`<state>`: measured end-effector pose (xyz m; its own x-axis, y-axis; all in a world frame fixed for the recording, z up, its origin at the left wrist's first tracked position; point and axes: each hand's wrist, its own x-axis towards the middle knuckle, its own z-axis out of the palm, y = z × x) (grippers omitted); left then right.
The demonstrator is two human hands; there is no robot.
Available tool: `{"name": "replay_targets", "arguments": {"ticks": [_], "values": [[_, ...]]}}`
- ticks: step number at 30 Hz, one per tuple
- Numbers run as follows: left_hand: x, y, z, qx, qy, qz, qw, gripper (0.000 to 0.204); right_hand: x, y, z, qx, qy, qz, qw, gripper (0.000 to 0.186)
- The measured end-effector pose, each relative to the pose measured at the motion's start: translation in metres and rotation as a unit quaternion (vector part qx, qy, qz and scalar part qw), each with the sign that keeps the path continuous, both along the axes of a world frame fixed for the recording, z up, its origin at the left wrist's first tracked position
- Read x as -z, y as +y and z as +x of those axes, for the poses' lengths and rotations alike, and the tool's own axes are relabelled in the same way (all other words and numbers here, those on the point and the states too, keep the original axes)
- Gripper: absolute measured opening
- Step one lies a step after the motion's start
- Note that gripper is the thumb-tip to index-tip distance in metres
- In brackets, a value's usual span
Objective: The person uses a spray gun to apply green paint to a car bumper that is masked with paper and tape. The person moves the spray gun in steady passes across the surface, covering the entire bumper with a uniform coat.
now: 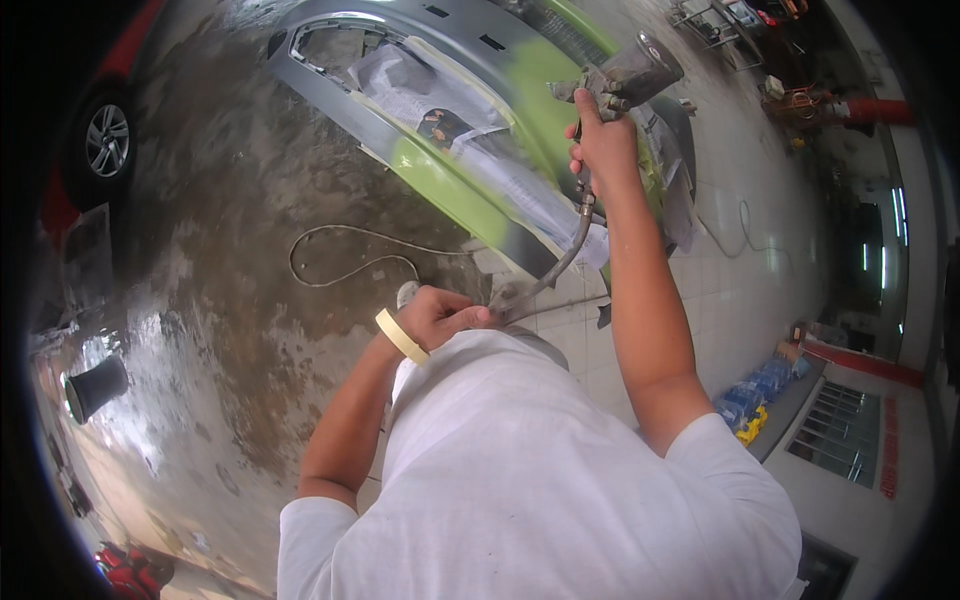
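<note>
My right hand (608, 150) is raised and closed around the handle of a spray gun (600, 92). A grey cup (648, 68) is fixed to the gun, tilted toward the upper right. From the grip a hose (572, 250) curves down to my left hand (445, 318), which is closed on it at waist height. Round my left wrist hangs a roll of masking tape (402, 337). Beyond the gun lies a grey bumper (400, 22) with yellow-green patches (445, 185), its openings partly covered with masking paper (510, 175).
A thin hose (345, 228) loops over the wet, stained floor (240, 200) at left. A car wheel (107, 138) stands far left, above a dark cylindrical bin (97, 388). Blue plastic-wrapped goods (755, 392) line the right side, near a barred window (838, 430).
</note>
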<state>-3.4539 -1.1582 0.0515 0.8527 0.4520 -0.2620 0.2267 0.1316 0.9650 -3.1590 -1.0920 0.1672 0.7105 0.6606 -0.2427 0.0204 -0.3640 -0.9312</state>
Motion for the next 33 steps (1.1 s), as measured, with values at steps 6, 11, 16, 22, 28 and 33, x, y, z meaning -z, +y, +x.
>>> {"name": "replay_targets", "arguments": {"ticks": [6,11,16,22,28,33], "values": [[-0.008,0.007,-0.005,-0.025,0.042,0.016,0.999,0.042,-0.002,0.015,0.004,0.014,0.046,0.034,0.998,0.038],[-0.012,0.001,0.01,-0.009,-0.016,0.037,0.999,0.04,-0.007,-0.015,0.023,0.042,0.053,-0.012,0.998,0.037],[-0.024,-0.004,0.035,0.102,-0.025,0.03,0.994,0.039,-0.007,-0.076,0.044,0.091,0.044,-0.02,0.995,0.04],[-0.01,-0.012,0.071,0.204,-0.05,0.051,0.976,0.039,-0.005,-0.142,0.066,0.148,0.052,-0.047,0.987,0.041],[-0.012,-0.006,0.108,0.261,-0.054,0.09,0.96,0.038,0.007,-0.19,0.091,0.207,0.064,-0.064,0.974,0.038],[-0.013,-0.012,0.118,0.278,-0.047,0.093,0.955,0.038,0.001,-0.212,0.092,0.243,0.053,-0.08,0.965,0.034]]}}
